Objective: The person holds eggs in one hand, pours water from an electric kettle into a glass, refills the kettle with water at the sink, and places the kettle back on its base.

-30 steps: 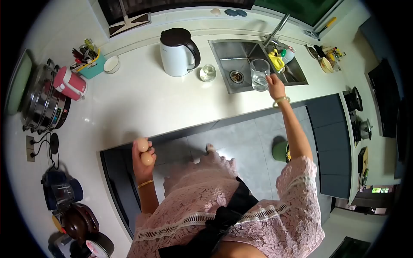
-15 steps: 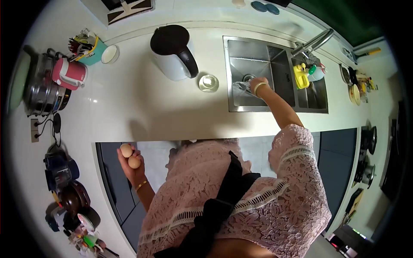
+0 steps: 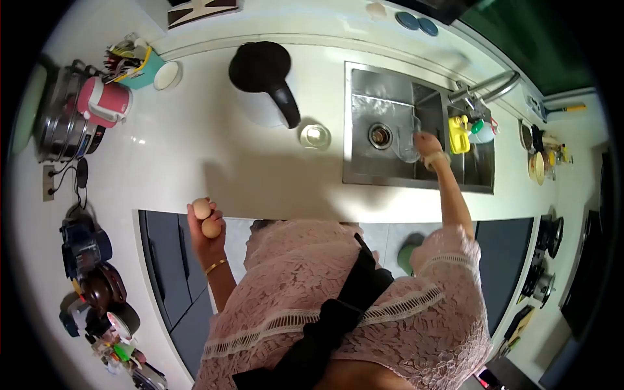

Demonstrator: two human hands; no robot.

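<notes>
Two brown eggs (image 3: 202, 208) are gripped in my left hand (image 3: 208, 237), which is closed around them just off the counter's front edge. Inside the sink's larger basin (image 3: 364, 170), my right hand (image 3: 429, 148) is closed on a clear glass (image 3: 407, 147), seen tilted and partly blurred to the right of the drain (image 3: 380, 136). Its exact shape is hard to make out. A small round glass (image 3: 315, 136) with something pale and clear in it stands on the counter, left of the sink.
A white kettle with a black lid (image 3: 260, 68) stands behind the small glass. A yellow bottle (image 3: 459, 134) is in the smaller basin, near the faucet (image 3: 487, 89). To the left are a pink appliance (image 3: 104, 103), a white bowl (image 3: 168, 76) and a teal utensil holder (image 3: 144, 70).
My right hand has moved right within the sink, bringing the glass away from the drain, which now shows. My left hand, with the eggs, has risen slightly towards the counter edge.
</notes>
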